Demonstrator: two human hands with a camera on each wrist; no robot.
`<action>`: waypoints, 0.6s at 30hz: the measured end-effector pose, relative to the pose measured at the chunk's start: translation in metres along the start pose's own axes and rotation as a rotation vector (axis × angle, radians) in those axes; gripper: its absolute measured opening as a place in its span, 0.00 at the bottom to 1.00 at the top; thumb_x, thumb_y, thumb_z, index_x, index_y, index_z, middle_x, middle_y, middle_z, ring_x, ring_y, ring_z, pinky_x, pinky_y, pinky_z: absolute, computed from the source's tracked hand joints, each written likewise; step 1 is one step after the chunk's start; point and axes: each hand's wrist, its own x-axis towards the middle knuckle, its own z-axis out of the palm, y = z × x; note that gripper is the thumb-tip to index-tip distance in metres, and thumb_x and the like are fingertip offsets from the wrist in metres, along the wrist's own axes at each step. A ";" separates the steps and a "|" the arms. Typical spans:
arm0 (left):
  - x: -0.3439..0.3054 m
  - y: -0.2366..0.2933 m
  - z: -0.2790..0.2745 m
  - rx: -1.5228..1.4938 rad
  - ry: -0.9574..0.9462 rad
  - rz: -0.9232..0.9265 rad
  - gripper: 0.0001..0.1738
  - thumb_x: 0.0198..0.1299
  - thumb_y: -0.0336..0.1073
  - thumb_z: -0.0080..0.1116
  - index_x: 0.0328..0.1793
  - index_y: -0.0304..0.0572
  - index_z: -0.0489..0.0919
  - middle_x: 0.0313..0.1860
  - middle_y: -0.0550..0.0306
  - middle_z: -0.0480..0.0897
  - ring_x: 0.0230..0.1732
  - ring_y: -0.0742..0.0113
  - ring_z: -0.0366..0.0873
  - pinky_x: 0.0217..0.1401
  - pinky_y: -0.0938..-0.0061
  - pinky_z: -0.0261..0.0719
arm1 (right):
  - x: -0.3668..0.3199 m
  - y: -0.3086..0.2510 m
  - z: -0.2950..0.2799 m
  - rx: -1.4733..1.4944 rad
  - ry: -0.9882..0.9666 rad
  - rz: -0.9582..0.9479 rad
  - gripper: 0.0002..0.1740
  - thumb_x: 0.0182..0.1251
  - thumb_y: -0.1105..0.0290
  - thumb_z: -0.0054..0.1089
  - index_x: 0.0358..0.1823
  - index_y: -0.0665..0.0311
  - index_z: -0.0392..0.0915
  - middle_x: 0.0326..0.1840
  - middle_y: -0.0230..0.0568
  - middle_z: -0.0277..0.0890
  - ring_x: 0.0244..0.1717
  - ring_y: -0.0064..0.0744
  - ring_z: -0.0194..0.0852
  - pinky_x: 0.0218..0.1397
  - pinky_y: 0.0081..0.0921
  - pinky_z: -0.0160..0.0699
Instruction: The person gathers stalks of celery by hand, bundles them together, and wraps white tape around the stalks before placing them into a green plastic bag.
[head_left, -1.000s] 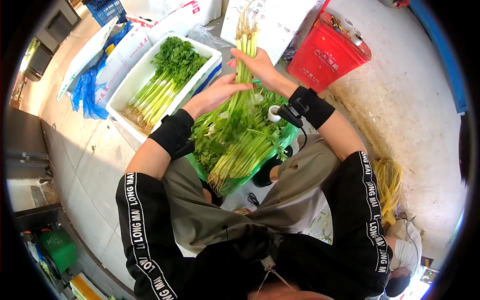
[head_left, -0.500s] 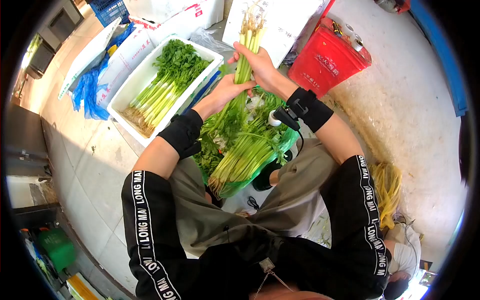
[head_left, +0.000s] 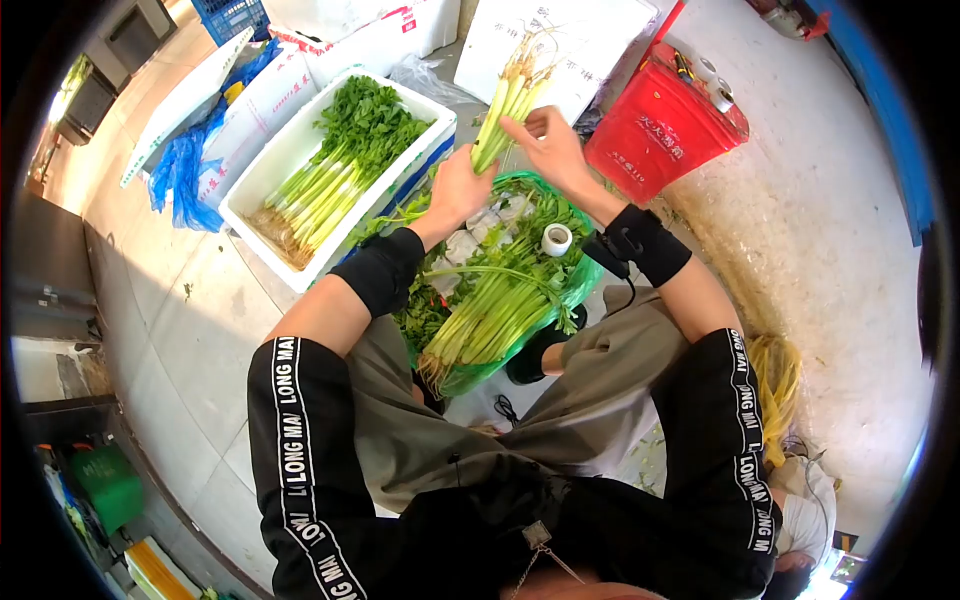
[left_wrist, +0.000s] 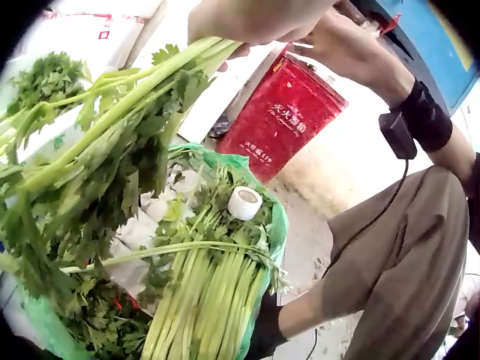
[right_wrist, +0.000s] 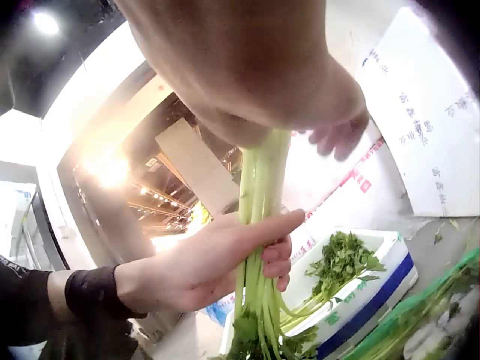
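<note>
The person's left hand grips a bunch of celery, roots up, above the green bag of more celery, while the right hand, fingers loosely bent, lays its thumb against the stalks.

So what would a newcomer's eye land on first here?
Probably the bright red box, up and to the right of the hands. Next, the pale celery bunch with stringy roots, gripped in the left hand, the right hand close by its stalks. Then the leafy celery in the white foam box on the left, and more in the green bag below the hands.
</note>
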 end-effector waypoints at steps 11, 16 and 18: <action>-0.001 -0.007 0.001 0.423 -0.121 0.000 0.20 0.61 0.46 0.63 0.45 0.34 0.76 0.40 0.35 0.84 0.44 0.35 0.82 0.45 0.47 0.79 | -0.004 0.000 -0.006 -0.589 -0.227 -0.814 0.12 0.56 0.71 0.65 0.40 0.67 0.75 0.67 0.50 0.67 0.73 0.52 0.57 0.77 0.47 0.55; -0.005 -0.012 -0.001 0.444 -0.200 0.022 0.21 0.61 0.46 0.63 0.45 0.33 0.77 0.41 0.33 0.84 0.45 0.36 0.82 0.46 0.47 0.79 | -0.005 -0.006 -0.003 -0.391 -0.096 -0.700 0.25 0.62 0.66 0.66 0.59 0.64 0.73 0.74 0.49 0.62 0.75 0.53 0.56 0.78 0.48 0.54; -0.005 -0.011 0.000 0.431 -0.223 -0.005 0.22 0.61 0.47 0.64 0.45 0.33 0.77 0.41 0.33 0.83 0.46 0.37 0.81 0.46 0.46 0.78 | -0.002 -0.003 -0.007 -0.343 -0.072 -0.626 0.24 0.63 0.65 0.67 0.60 0.63 0.74 0.71 0.49 0.65 0.73 0.50 0.60 0.78 0.47 0.53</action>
